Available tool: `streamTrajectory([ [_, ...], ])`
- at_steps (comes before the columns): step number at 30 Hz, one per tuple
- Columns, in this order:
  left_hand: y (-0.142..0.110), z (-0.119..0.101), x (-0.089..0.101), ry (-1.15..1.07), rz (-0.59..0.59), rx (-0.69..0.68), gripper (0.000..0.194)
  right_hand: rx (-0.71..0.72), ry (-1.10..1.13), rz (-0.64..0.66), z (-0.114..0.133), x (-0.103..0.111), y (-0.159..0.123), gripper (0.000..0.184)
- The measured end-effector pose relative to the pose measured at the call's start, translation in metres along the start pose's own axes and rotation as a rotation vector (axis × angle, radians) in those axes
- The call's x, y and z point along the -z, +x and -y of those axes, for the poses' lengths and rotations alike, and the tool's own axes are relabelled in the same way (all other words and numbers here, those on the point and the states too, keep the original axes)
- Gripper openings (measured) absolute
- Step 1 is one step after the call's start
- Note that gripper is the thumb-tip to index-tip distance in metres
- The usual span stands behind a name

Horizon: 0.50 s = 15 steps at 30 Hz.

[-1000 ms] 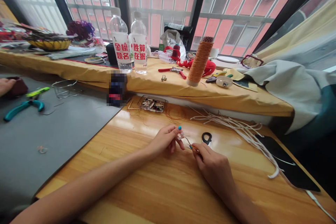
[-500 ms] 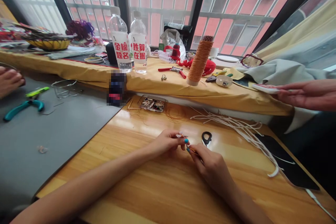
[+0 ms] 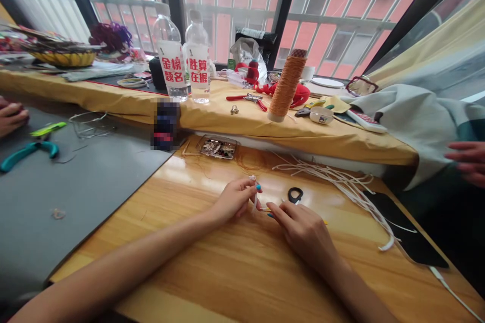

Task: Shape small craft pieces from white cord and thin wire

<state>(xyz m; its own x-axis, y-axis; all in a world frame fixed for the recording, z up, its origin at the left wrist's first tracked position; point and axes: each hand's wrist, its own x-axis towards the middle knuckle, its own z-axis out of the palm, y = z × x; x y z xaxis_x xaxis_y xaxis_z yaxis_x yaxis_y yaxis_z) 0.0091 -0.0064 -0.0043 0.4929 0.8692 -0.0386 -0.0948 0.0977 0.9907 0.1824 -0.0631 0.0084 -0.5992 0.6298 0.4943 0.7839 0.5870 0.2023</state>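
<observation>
My left hand [image 3: 237, 199] pinches a short white cord [image 3: 254, 203] between thumb and fingers; a small pale knot or bead shows at its top. Just to the right, my right hand [image 3: 303, 224] is closed on a thin yellow-handled tool [image 3: 326, 222], whose fine tip points toward the cord. Most of that tool is covered by the fingers, and its exact kind cannot be made out. Black-handled scissors [image 3: 295, 195] lie on the wooden table right behind my right hand.
A clear box of beads [image 3: 217, 147], white cords [image 3: 333, 176] and a black tablet-like slab [image 3: 405, 232] lie around the wooden table. Bottles [image 3: 197, 60] and an orange thread spool [image 3: 287, 88] stand on the sill. Other people's hands [image 3: 470, 161] show at both sides.
My hands have drawn slightly apart, and the white cord now hangs visible below my left fingers. At right, another person's hand has let go of a red-and-white flat object on the sill and withdrawn.
</observation>
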Motion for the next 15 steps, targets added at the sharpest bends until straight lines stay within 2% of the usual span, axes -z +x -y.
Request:
streamTrajectory([
  [4, -0.0008, -0.0016, -0.0004, -0.026, -0.006, -0.013, 0.024, 0.036, -0.032, 0.018, 0.0018, 0.0013, 0.0013, 0.025],
  [8, 0.0000, -0.0013, 0.0002, -0.057, -0.011, -0.009, 0.021, -0.013, -0.061, 0.061, 0.0031, -0.0008, 0.0003, 0.025],
  [15, 0.0002, -0.0007, 0.0013, -0.103, -0.017, 0.024, 0.021, -0.042, -0.078, 0.054, 0.0018, -0.0074, -0.0034, 0.031],
])
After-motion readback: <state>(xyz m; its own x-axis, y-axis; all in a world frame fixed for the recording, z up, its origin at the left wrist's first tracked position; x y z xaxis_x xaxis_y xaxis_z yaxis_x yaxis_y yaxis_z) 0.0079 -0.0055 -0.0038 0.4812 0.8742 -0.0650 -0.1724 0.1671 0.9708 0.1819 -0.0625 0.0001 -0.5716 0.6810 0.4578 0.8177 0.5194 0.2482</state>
